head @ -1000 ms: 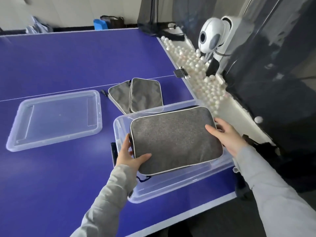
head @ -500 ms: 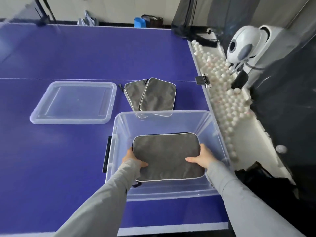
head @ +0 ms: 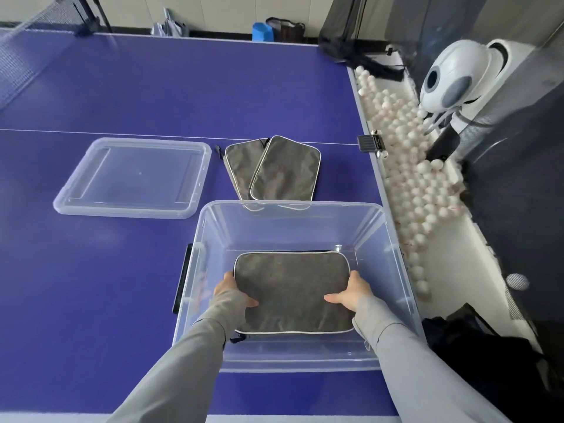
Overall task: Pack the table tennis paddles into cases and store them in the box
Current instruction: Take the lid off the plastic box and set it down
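A grey paddle case [head: 291, 288] with white piping lies flat inside the clear plastic box [head: 390, 239] near the table's front edge. My left hand [head: 233, 290] grips the case's left edge, thumb on top. My right hand [head: 351, 293] grips its right edge the same way. Both forearms reach down into the box. Two more grey cases [head: 276, 170] lie overlapping on the blue table just behind the box. No bare paddle is visible.
The box's clear lid [head: 134, 178] lies upside down on the table to the left. A trough of several white balls [head: 409, 166] runs along the table's right edge, beside a white ball machine [head: 451, 77]. A net clamp [head: 370, 143] sits on that edge.
Both hands have lowered the grey case from above the box rim down to the box's bottom. The view has tilted to look more steeply into the box.
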Motion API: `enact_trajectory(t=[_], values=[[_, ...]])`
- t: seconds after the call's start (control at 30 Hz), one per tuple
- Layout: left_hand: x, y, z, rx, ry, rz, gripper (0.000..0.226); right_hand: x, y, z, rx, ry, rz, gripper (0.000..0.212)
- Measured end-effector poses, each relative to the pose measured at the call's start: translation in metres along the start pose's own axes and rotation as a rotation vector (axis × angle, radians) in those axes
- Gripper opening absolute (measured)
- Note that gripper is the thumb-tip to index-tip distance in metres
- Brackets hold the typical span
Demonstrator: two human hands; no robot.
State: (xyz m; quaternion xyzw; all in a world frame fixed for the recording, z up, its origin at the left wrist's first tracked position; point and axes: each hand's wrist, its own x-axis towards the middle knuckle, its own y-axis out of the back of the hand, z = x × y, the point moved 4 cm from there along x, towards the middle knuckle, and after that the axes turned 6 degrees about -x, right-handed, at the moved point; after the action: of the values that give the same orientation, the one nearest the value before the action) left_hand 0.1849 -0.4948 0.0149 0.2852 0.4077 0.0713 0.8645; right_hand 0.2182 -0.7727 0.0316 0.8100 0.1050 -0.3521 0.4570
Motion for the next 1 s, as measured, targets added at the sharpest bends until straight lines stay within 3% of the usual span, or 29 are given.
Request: enact_trajectory(t=[0.17, 0.23, 0.47, 0.77, 0.9, 1.0], values=[[0.000, -0.001, 0.001, 0.036, -0.047, 0.017, 0.093, -0.001, -0.001, -0.002, -0.013, 0.047, -0.012, 0.110], [-0.002, 0.000, 0.001, 0.045, -0.075, 0.017, 0.095, -0.003, -0.002, -0.002, -0.025, 0.078, -0.013, 0.114], [-0.011, 0.007, 0.014, 0.253, -0.176, 0.006, 0.084, -0.018, 0.008, -0.008, -0.096, 0.180, 0.100, 0.101], [-0.058, 0.023, 0.064, 0.877, -0.555, 0.133, 0.081, -0.050, 0.041, -0.045, -0.317, 0.422, 0.288, 0.080], [-0.082, 0.050, 0.076, 0.898, -0.630, 0.317, 0.078, -0.067, 0.049, -0.091, -0.404, 0.587, 0.377, 0.075], [-0.091, 0.083, 0.064, 0.802, -0.570, 0.433, 0.081, -0.083, 0.041, -0.133, -0.461, 0.727, 0.384, 0.075]])
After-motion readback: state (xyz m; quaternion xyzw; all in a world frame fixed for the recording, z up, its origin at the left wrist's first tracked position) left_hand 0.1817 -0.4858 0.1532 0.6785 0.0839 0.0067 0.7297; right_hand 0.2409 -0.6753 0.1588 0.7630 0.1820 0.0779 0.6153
